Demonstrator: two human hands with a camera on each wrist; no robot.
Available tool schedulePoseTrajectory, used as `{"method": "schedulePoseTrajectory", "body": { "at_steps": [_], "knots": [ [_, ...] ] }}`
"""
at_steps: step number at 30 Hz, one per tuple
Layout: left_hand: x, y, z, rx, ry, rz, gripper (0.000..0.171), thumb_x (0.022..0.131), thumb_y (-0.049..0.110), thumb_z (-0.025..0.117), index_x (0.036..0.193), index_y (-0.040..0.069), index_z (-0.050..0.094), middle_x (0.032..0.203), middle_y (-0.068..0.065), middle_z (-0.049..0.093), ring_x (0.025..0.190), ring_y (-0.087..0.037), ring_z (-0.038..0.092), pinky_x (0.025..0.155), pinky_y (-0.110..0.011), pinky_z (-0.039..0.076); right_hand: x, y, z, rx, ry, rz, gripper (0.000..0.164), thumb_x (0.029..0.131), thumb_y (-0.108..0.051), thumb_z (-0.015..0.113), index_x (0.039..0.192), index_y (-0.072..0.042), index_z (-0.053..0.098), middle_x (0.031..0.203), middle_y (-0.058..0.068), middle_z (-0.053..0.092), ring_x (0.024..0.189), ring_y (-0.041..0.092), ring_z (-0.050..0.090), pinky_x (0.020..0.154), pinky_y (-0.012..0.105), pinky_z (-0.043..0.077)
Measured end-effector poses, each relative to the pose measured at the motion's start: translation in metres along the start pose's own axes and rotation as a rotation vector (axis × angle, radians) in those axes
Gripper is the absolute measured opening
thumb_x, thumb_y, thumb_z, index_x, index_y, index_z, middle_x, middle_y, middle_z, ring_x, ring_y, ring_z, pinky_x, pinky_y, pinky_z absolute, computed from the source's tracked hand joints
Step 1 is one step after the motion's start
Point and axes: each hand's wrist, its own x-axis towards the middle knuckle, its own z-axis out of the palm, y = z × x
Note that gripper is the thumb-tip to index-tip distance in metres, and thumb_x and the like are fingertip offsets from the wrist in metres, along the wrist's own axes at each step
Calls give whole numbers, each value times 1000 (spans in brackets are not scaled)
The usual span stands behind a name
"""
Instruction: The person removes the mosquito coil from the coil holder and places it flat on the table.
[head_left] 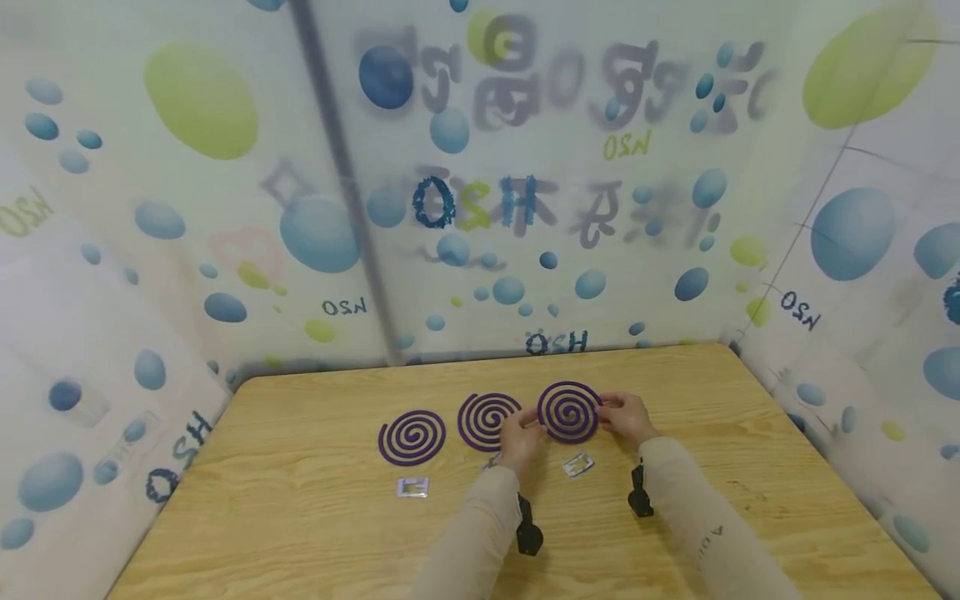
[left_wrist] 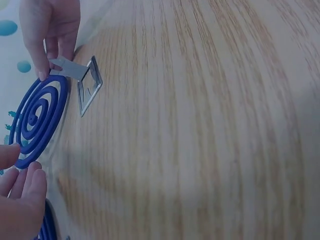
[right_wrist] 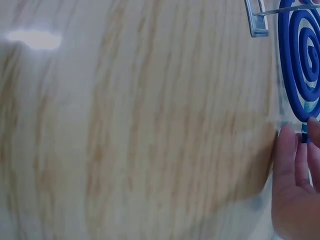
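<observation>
A dark purple mosquito coil (head_left: 568, 412) is held between both hands, tilted up and facing the head camera. My left hand (head_left: 522, 439) pinches its left edge; in the left wrist view the thumb and the fingers (left_wrist: 35, 182) meet at the rim. At the opposite edge, my right hand (head_left: 628, 418) grips the coil between thumb and fingers, as the right wrist view shows from behind. Just below stands a small metal coil stand (head_left: 578, 465) with a bent-up tab, which overlaps the coil's edge in the left wrist view (left_wrist: 95, 82).
Two more purple coils, a middle coil (head_left: 491, 415) and a left coil (head_left: 412, 436), lie on the wooden table (head_left: 300, 517). One metal stand (head_left: 412, 487) sits before the left coil; another is partly hidden behind my left hand. A patterned curtain (head_left: 480, 292) hangs behind the table.
</observation>
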Motion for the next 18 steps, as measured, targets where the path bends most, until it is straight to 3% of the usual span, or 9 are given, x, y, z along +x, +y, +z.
{"method": "schedulePoseTrajectory", "body": {
  "at_steps": [6,18],
  "knots": [
    [2,-4,1,28,4,-19,34,75,-4,62,109,-4,57,107,-16,59,100,-28,54,86,-33,46,3,4,2,-33,31,-31,32,83,4,53,113,13,48,93,20,56,68,15,55,57,22,49],
    [0,-2,3,-14,-38,-51,35,76,-5,60,111,-4,55,107,-15,58,98,-25,56,83,-29,48,5,8,1,-98,39,-38,27,81,4,55,107,12,54,87,18,58,70,17,55,59,23,47]
  ]
}}
